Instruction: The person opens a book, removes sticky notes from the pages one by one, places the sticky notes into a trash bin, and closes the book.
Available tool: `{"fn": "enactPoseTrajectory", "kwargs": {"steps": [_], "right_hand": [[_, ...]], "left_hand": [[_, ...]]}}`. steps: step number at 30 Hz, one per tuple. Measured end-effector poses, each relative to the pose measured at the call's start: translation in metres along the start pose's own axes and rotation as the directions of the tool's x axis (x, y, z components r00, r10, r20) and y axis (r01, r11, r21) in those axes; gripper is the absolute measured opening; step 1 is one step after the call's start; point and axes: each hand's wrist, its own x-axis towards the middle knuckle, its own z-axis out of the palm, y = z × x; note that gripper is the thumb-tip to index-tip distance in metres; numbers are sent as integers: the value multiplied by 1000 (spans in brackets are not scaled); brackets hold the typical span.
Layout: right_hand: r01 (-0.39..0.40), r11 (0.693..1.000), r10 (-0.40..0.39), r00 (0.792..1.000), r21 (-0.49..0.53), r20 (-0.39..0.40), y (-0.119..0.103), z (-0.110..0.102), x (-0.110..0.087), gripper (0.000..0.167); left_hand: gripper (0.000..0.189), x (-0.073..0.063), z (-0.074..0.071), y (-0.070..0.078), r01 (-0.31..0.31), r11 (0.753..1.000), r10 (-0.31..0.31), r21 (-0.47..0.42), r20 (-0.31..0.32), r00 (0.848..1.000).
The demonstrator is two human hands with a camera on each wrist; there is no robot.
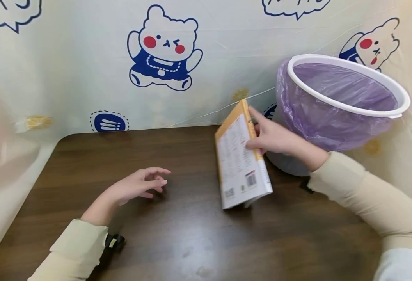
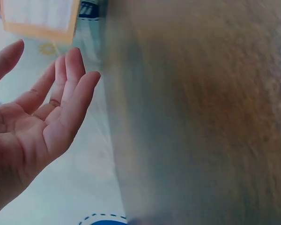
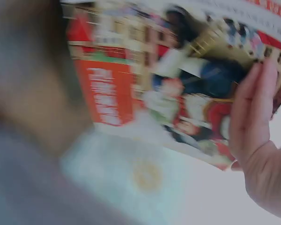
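Note:
My right hand (image 1: 274, 134) grips a book (image 1: 239, 160) by its spine side, thumb on the back cover. The book stands tilted over the brown table, its white back cover with yellow border and barcode facing me. In the right wrist view the book's illustrated front cover (image 3: 178, 89) shows, with an orange-red label, and the fingers of the right hand (image 3: 257, 117) lie along it. My left hand (image 1: 139, 185) hovers over the table to the left, fingers loosely bent and holding nothing. In the left wrist view the left hand (image 2: 42, 112) has its palm turned up.
A bin (image 1: 346, 93) with a white rim and purple liner stands at the back right, close behind my right forearm. A wall covering (image 1: 227, 58) with cartoon bears rises behind the brown table (image 1: 178, 218). A dark strap (image 1: 114, 242) sits by my left sleeve.

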Motion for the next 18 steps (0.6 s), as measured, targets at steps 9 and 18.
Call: {"fn": "enactPoseTrajectory", "kwargs": {"steps": [9, 18], "right_hand": [[9, 695, 70, 994, -719, 81, -21, 26, 30, 111], [198, 504, 1, 973, -841, 230, -22, 139, 99, 46]], "left_hand": [[49, -14, 7, 11, -76, 995, 77, 61, -7, 997], [60, -24, 2, 10, -94, 992, 101, 81, -91, 991]]}}
